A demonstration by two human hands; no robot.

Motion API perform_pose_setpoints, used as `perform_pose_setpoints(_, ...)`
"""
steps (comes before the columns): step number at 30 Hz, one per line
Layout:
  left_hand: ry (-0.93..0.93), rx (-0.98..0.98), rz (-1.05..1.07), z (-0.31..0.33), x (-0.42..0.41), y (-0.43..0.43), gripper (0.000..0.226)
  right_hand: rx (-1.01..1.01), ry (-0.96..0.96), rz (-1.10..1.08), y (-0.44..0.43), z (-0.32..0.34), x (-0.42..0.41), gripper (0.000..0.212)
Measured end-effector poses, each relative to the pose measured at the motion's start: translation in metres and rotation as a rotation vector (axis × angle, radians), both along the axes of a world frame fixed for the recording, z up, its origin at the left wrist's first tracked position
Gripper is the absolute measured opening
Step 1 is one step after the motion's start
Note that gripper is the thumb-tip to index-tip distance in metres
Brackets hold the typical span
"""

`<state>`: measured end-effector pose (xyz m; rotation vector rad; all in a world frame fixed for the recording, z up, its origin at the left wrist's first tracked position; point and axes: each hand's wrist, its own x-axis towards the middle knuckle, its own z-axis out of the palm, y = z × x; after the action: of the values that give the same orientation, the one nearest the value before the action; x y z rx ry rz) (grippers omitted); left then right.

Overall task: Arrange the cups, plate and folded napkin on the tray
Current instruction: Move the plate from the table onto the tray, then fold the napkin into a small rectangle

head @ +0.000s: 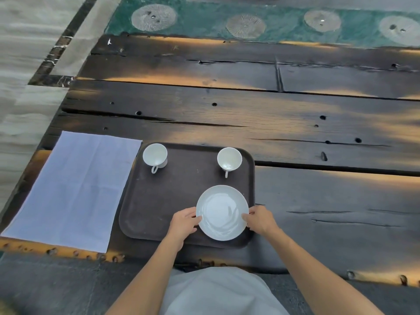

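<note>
A dark brown tray lies near the table's front edge. Two white cups stand upright at its far side: one cup at the far left corner, the other cup at the far right, both handles toward me. A white plate sits at the tray's near right. My left hand pinches the plate's left rim and my right hand pinches its right rim. A white napkin lies spread flat on the table, left of the tray, overlapping its left edge slightly.
The dark plank table stretches far and to the right of the tray. Its left edge runs just beyond the napkin. A green patterned surface lies past the far edge. My lap shows below the near edge.
</note>
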<state>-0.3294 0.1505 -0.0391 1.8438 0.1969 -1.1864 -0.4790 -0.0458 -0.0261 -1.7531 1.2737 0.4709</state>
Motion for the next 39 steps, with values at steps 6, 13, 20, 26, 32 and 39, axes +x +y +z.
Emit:
perform_pose_setpoints(6, -0.015, -0.019, -0.011, 0.000, -0.002, -0.001, 0.043, 0.043, -0.061, 0.004, 0.002, -0.001, -0.003, 0.026)
perform_pose_setpoints(13, -0.069, -0.009, -0.121, 0.004, -0.007, 0.003, 0.044, -0.009, -0.060, -0.011, 0.009, -0.003, -0.007, 0.021)
perform_pose_setpoints(20, -0.285, 0.101, -0.339, 0.007, 0.004, 0.013, 0.047, -0.217, -0.147, 0.047, 0.027, 0.003, 0.007, 0.042)
perform_pose_setpoints(26, -0.396, 0.122, -0.415, 0.008, 0.053, 0.049, 0.041, -0.220, -0.227, 0.273, 0.070, 0.006, 0.060, 0.043)
perform_pose_setpoints(32, -0.455, 0.158, -0.380, 0.004, 0.139, 0.120, 0.039, -0.199, -0.284, 0.374, 0.143, 0.014, 0.148, 0.045)
perform_pose_setpoints(39, -0.354, 0.155, -0.165, -0.009, 0.230, 0.233, 0.028, -0.229, -0.272, 0.432, 0.210, 0.026, 0.264, 0.043)
